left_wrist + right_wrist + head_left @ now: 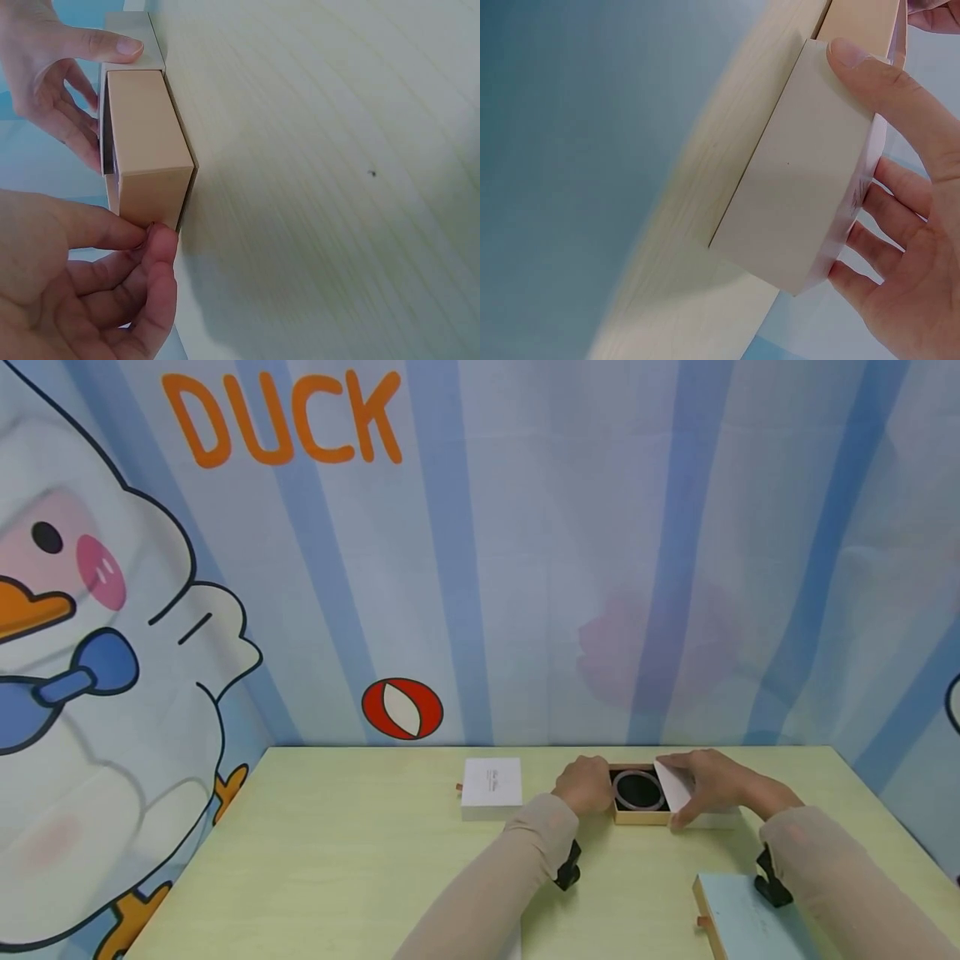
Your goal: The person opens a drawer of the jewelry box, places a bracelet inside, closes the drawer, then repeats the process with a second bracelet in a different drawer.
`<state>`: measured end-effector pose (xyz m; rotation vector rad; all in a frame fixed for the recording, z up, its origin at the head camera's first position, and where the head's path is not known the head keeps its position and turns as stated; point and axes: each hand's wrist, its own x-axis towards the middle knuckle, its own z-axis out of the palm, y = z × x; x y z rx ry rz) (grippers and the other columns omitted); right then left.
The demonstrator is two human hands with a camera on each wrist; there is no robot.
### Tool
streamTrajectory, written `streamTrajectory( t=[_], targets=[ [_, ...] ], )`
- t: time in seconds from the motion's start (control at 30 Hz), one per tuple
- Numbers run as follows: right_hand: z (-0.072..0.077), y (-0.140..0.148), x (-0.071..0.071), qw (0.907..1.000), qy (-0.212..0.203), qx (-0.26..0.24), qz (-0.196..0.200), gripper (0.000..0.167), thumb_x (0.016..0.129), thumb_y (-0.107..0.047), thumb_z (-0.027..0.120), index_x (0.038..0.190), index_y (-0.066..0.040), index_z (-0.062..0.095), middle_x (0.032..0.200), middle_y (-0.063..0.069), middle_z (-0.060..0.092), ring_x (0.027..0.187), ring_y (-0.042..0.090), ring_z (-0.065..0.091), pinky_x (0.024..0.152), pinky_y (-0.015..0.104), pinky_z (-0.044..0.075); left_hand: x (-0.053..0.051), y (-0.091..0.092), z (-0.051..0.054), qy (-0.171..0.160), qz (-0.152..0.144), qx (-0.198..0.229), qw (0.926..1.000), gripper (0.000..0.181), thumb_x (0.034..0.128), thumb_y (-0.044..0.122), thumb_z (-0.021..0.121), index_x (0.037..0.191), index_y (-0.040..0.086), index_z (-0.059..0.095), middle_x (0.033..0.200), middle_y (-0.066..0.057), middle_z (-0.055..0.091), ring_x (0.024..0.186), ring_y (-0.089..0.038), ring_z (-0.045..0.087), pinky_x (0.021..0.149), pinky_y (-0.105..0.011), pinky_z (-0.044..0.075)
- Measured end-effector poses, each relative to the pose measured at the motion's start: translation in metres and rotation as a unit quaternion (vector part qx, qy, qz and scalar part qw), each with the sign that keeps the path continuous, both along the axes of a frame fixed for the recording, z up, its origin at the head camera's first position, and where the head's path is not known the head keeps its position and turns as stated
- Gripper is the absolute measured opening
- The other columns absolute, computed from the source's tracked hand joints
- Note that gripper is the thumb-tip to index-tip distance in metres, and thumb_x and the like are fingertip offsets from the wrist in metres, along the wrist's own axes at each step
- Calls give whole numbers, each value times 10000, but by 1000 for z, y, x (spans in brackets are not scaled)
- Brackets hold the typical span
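A slide-out box with a white sleeve and a tan drawer lies near the table's back edge. The drawer is partly out to the left. Inside it, a pale bangle-like ring surrounds a black round pad. My left hand pinches something small at the drawer's left end with thumb and forefinger; the fingertips hide it. Around the sleeve, my right hand grips with the thumb on the near side and the fingers across the top and far side.
Left of my hands stands a white box with a small brown tab. A light blue box with a similar tab lies in front, partly under my right forearm. Behind the table hangs a printed curtain.
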<state>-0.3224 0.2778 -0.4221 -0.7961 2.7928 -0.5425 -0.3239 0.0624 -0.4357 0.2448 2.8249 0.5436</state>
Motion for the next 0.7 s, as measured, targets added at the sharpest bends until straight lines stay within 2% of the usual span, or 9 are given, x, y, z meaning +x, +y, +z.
streamTrajectory(
  t=[0.3,0.7],
  targets=[
    [0,1,-2,10000,36,24,19,1039,630,-414,940,1410,94,479,1328,297,550,948,248,595,725,369,460,1,1,0,59,18,68,10000,408,1012,233,581,622,131,516,484,1,306,379,-129,244,394,-282,249],
    [-3,1,-3,10000,44,-31,16,1038,624,-397,946,1410,93,479,1323,288,555,940,216,579,718,356,450,4,5,1,142,49,113,9998,478,1012,220,574,567,139,419,460,8,272,381,-125,222,396,-281,227]
  ],
)
